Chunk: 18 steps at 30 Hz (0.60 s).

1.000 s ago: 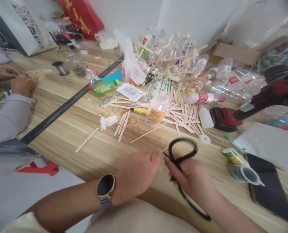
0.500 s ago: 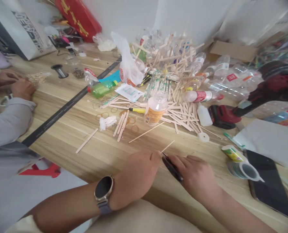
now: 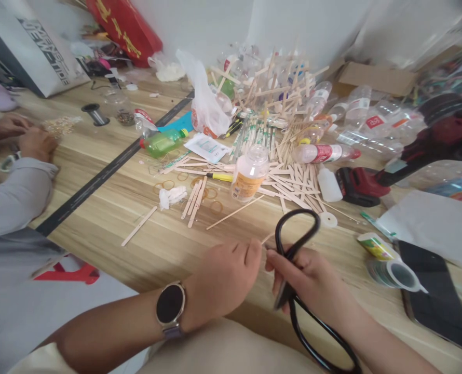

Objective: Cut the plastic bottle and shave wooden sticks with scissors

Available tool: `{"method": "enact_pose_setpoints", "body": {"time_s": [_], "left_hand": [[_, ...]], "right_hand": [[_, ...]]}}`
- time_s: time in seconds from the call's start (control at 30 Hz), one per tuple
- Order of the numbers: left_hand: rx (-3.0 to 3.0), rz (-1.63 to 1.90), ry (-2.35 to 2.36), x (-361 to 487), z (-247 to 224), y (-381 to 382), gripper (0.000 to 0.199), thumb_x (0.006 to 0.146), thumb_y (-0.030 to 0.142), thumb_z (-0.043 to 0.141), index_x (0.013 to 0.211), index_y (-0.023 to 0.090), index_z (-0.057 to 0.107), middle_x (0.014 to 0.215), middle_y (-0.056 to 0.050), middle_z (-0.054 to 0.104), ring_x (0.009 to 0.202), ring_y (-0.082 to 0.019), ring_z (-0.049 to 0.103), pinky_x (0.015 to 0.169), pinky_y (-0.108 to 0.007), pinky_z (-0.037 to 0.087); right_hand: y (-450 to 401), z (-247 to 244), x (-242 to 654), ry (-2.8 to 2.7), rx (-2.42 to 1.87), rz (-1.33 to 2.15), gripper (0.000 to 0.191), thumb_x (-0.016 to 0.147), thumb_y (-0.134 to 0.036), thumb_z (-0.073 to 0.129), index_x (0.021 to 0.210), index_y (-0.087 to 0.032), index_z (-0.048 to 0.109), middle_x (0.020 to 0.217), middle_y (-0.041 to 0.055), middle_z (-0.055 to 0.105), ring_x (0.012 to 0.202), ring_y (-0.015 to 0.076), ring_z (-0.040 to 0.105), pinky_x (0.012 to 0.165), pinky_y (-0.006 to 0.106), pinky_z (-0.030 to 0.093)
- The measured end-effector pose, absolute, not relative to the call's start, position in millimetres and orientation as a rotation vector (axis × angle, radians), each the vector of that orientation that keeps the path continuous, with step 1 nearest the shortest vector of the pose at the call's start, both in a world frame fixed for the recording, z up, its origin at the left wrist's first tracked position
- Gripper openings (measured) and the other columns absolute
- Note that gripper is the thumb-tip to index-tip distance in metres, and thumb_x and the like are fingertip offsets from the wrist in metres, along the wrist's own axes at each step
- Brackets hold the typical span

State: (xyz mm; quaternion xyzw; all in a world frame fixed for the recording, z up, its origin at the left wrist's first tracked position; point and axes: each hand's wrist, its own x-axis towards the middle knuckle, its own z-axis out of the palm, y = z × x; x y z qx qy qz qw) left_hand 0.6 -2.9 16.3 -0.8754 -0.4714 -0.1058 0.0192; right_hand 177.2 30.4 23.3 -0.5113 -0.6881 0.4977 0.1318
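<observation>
My left hand (image 3: 227, 278), a watch on its wrist, is closed with its fingertips pinched on a thin wooden stick (image 3: 268, 238). Most of the stick is hidden; only a short end shows beyond the fingers. Just to the right, my right hand (image 3: 318, 275) grips black-handled scissors (image 3: 290, 253) around the middle. One handle loop points up and away, the other hangs down toward me. The blades are mostly covered by the fingers. Ahead of both hands, another thin stick (image 3: 234, 212) lies on the wooden table (image 3: 168, 259), near a clear jar (image 3: 250, 174) with an orange label.
Flat craft sticks (image 3: 195, 202), rubber bands and a crumpled white tissue (image 3: 172, 197) lie ahead. Plastic bottles (image 3: 326, 153) and sticks are heaped behind. At right are a red-black power tool (image 3: 365, 184), a phone (image 3: 437, 296) and a tape roll (image 3: 398, 275). A co-worker's hands (image 3: 36, 143) are at left.
My right hand has turned the scissors, so both handle loops now show. Less of the stick sticks out beyond my left fingers. The co-worker's hands look unchanged.
</observation>
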Motion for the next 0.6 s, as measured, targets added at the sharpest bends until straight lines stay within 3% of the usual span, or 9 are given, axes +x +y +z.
{"method": "enact_pose_setpoints", "body": {"time_s": [0.03, 0.1, 0.2, 0.27, 0.37, 0.5, 0.57, 0.6], "left_hand": [[-2.699, -0.348, -1.399, 0.0, 14.8, -2.3, 0.028, 0.091, 0.006, 0.035, 0.113, 0.005, 0.052, 0.078, -0.009, 0.067, 0.067, -0.022, 0.064, 0.053, -0.031, 0.051], [-2.699, -0.361, -1.403, -0.6, 12.7, -1.6, 0.027, 0.091, 0.007, 0.036, 0.113, 0.006, 0.052, 0.077, -0.009, 0.067, 0.068, -0.022, 0.064, 0.054, -0.032, 0.051], [-2.771, -0.327, -1.654, 0.5, 13.5, -2.7, 0.019, 0.089, 0.007, 0.044, 0.104, 0.012, 0.056, 0.081, -0.007, 0.068, 0.071, -0.022, 0.067, 0.059, -0.032, 0.054], [-2.785, -0.307, -1.734, 1.6, 14.4, -3.9, 0.02, 0.087, 0.006, 0.047, 0.104, 0.013, 0.056, 0.083, -0.006, 0.069, 0.072, -0.021, 0.067, 0.06, -0.032, 0.054], [-2.711, -0.329, -1.542, 1.7, 11.8, -3.5, 0.024, 0.088, 0.005, 0.044, 0.109, 0.007, 0.055, 0.081, -0.009, 0.068, 0.068, -0.022, 0.066, 0.054, -0.031, 0.051], [-2.609, -0.372, -1.387, -2.9, 2.2, 5.4, 0.024, 0.093, 0.008, 0.038, 0.107, 0.009, 0.058, 0.072, -0.006, 0.065, 0.066, -0.021, 0.063, 0.053, -0.029, 0.047], [-2.575, -0.355, -1.535, -8.0, -0.9, 12.5, 0.03, 0.094, 0.008, 0.037, 0.117, 0.01, 0.056, 0.074, -0.006, 0.066, 0.067, -0.02, 0.064, 0.056, -0.029, 0.047], [-2.534, -0.356, -1.68, -11.1, -1.1, 16.1, 0.034, 0.095, 0.009, 0.036, 0.124, 0.011, 0.053, 0.075, -0.006, 0.067, 0.067, -0.02, 0.064, 0.056, -0.029, 0.046]], "right_hand": [[29.5, 23.3, 175.4, -1.914, -1.51, 1.603, 0.051, 0.094, -0.061, 0.029, 0.078, -0.02, 0.054, 0.047, 0.0014, 0.062, 0.033, 0.0176, 0.056, 0.034, 0.025, 0.039], [28.4, 21.6, 174.6, -1.93, -1.513, 1.599, 0.048, 0.096, -0.057, 0.028, 0.076, -0.02, 0.052, 0.046, 0.0003, 0.06, 0.033, 0.0169, 0.056, 0.034, 0.024, 0.039], [29.8, 17.2, 180.8, -2.204, -1.41, 1.051, 0.044, 0.093, -0.051, 0.04, 0.069, -0.019, 0.058, 0.056, 0.0066, 0.065, 0.044, 0.0165, 0.06, 0.043, 0.025, 0.041], [32.2, 15.5, 184.6, -2.264, -1.385, 0.884, 0.041, 0.088, -0.051, 0.046, 0.071, -0.018, 0.063, 0.066, 0.0118, 0.069, 0.053, 0.0193, 0.062, 0.048, 0.028, 0.041], [35.4, 17.2, 181.5, -2.227, -1.48, 1.046, 0.046, 0.09, -0.054, 0.039, 0.072, -0.019, 0.061, 0.058, 0.0084, 0.066, 0.047, 0.0185, 0.061, 0.044, 0.027, 0.041], [35.4, 20.8, 171.2, -1.764, -1.599, 1.764, 0.049, 0.087, -0.067, 0.035, 0.078, -0.021, 0.051, 0.049, 0.0004, 0.062, 0.034, 0.0181, 0.057, 0.034, 0.025, 0.04], [32.1, 19.7, 172.5, -1.663, -1.636, 1.77, 0.051, 0.083, -0.07, 0.04, 0.076, -0.021, 0.051, 0.052, 0.0019, 0.063, 0.037, 0.0185, 0.059, 0.036, 0.026, 0.043], [29.6, 18.3, 175.4, -1.751, -1.652, 1.596, 0.051, 0.084, -0.069, 0.042, 0.071, -0.021, 0.052, 0.052, 0.0028, 0.063, 0.038, 0.018, 0.06, 0.037, 0.025, 0.043]]}}
